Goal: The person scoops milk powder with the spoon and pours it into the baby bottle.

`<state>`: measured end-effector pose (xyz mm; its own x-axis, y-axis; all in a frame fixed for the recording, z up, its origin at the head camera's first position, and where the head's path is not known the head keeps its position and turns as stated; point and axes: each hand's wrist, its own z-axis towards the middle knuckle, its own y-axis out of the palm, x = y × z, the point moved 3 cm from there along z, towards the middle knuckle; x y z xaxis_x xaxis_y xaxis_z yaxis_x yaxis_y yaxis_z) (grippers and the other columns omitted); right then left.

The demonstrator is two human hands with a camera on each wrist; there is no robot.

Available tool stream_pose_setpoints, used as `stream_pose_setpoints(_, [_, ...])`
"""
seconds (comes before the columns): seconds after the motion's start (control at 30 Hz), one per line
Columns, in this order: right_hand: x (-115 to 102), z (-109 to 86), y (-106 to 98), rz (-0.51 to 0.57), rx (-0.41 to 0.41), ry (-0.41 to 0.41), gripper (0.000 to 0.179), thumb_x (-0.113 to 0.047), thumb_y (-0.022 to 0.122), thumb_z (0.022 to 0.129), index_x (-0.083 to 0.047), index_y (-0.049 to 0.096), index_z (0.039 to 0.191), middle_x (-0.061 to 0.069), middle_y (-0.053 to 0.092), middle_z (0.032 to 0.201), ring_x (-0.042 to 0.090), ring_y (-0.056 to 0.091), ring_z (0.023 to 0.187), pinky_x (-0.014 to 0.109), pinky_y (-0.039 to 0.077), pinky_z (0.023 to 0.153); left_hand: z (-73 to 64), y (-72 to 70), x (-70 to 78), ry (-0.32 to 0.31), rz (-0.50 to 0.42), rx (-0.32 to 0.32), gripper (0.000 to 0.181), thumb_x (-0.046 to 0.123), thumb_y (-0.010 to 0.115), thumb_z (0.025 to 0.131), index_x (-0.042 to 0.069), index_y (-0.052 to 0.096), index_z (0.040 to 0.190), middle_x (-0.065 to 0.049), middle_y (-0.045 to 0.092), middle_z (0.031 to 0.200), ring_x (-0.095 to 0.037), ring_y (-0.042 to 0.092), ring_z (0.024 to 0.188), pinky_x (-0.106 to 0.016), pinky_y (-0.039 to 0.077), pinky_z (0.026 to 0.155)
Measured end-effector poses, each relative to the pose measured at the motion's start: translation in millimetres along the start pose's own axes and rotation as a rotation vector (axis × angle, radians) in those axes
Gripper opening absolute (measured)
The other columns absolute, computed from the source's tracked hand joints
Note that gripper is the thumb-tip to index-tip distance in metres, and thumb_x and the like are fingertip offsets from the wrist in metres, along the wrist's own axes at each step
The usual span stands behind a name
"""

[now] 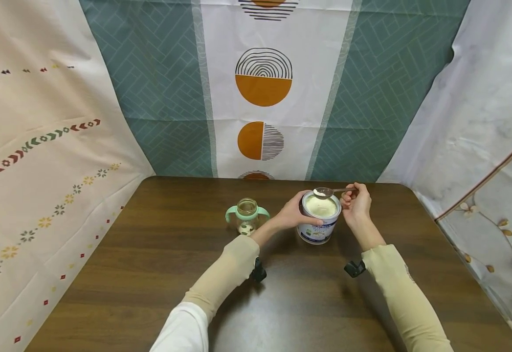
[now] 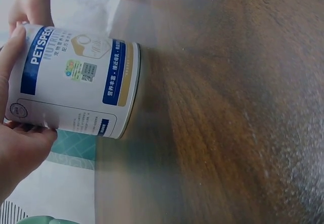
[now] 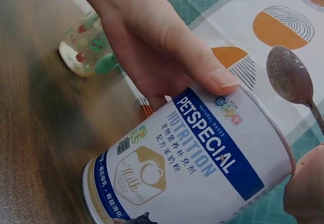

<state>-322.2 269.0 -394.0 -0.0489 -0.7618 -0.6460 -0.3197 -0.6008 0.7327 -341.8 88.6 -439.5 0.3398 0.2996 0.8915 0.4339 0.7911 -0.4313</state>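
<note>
Steadies one lidless PETSPECIAL NUTRITION tin (image 1: pixel 315 231), roughly upright near the far edge of the wooden surface (image 1: pixel 150 244), with the left hand (image 1: pixel 292 213), spread wide with thumb and fingers curved round the tin's sides. Pinches one spoon (image 1: pixel 323 193) by the handle in the right hand (image 1: pixel 356 201), with fingers curled in and the bowl just above the tin's mouth. Appears partway through scooping: tin already open, pale powder (image 1: pixel 322 207) high inside, a small whitish patch on the spoon, perhaps powder too. Looks unfinished, with plenty left in the tin; cannot tell of any powder in the feeding bottle (image 1: pixel 247 215), uncapped and upright to the left. Counts one tin, one spoon, one bottle with two green handles, two hands, two wrist cameras (image 1: pixel 258 270)
</note>
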Motion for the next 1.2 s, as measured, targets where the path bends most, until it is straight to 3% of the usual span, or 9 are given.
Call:
stream_pose_setpoints(0.57, [-5, -7.7, 14, -0.028, -0.029, -0.014, 0.046, -0.016, 0.038, 0.102, -0.004, 0.057, 0.062, 0.000, 0.044, 0.051, 0.008, 0.031, 0.040, 0.016, 0.022, 0.039, -2.0, -1.9, -2.1, 0.013, -0.102, 0.018, 0.093, 0.017, 0.086, 0.072, 0.010, 0.033, 0.147, -0.009, 0.047, 0.142, -0.020, 0.049, 0.130, -0.033, 0.041, 0.110])
stream_pose_setpoints(0.7, [-5, -9.7, 17, -0.040, -0.031, -0.019, 0.045, -0.015, 0.038, 0.102, -0.004, 0.056, 0.063, -0.001, 0.044, 0.050, 0.008, 0.032, 0.039, 0.016, 0.022, 0.038, -8.1, -7.5, 7.0, 0.026, -0.169, 0.003, 0.089, 0.010, 0.084, 0.073, 0.007, 0.033, 0.146, -0.011, 0.044, 0.145, -0.023, 0.046, 0.134, -0.032, 0.040, 0.111])
stream_pose_setpoints(0.87, [-6, -11.9, 21, -0.056, -0.047, -0.035, 0.045, -0.015, 0.037, 0.102, -0.005, 0.057, 0.063, -0.001, 0.044, 0.050, 0.007, 0.032, 0.039, 0.016, 0.023, 0.038, -7.0, -12.4, 7.7, 0.072, -0.242, 0.002, 0.086, 0.002, 0.082, 0.073, 0.005, 0.034, 0.144, -0.014, 0.043, 0.146, -0.027, 0.045, 0.136, -0.036, 0.037, 0.113])
stream_pose_setpoints(0.93, [-5, -12.2, 22, -0.066, -0.060, -0.045, 0.045, -0.015, 0.037, 0.102, -0.005, 0.057, 0.064, -0.001, 0.045, 0.050, 0.007, 0.032, 0.039, 0.015, 0.023, 0.038, -2.8, -11.7, 0.2, 0.096, -0.241, 0.021, 0.085, 0.002, 0.082, 0.073, 0.005, 0.035, 0.143, -0.014, 0.045, 0.144, -0.028, 0.046, 0.134, -0.037, 0.037, 0.113])
stream_pose_setpoints(1.2, [-3, -14.1, 25, -0.110, -0.080, -0.075, 0.044, -0.015, 0.038, 0.102, -0.006, 0.058, 0.063, -0.002, 0.046, 0.050, 0.006, 0.033, 0.040, 0.015, 0.024, 0.038, -5.1, -18.0, 5.2, 0.114, -0.199, 0.070, 0.080, 0.006, 0.083, 0.073, 0.004, 0.040, 0.141, -0.015, 0.051, 0.137, -0.026, 0.052, 0.128, -0.029, 0.042, 0.109])
